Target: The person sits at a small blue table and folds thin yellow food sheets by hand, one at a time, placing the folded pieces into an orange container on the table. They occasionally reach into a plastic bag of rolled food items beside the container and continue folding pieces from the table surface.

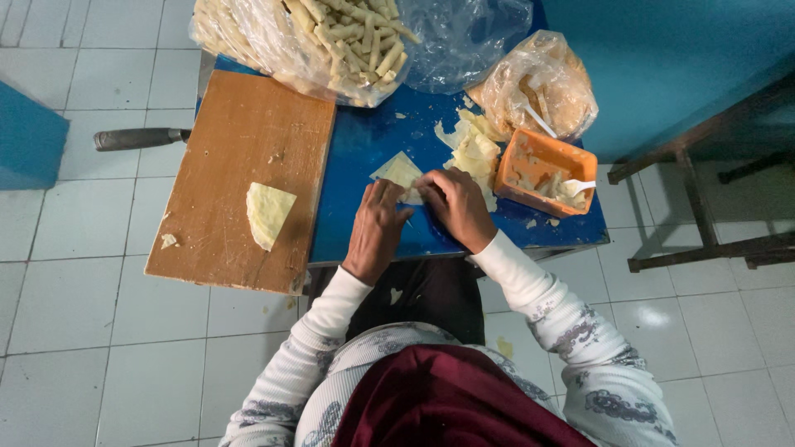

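I saw both hands low on the blue desk [364, 149]. Left hand [377, 223] and right hand [455, 207] pressed side by side on a pale wrapper sheet [399, 171], fingers curled down onto its near edge, grip closed on it, sheet lying flat mid-desk. Stack of wrappers [474, 153] sat just right of it, touching an orange tub [538, 170] with a white spoon [580, 185]. Wooden board [240, 149] lay left, carrying a folded wrapper [268, 213]. Bag of finished rolls [331, 41] stood at the far edge. Knife handle [137, 138] poked out beyond the board.
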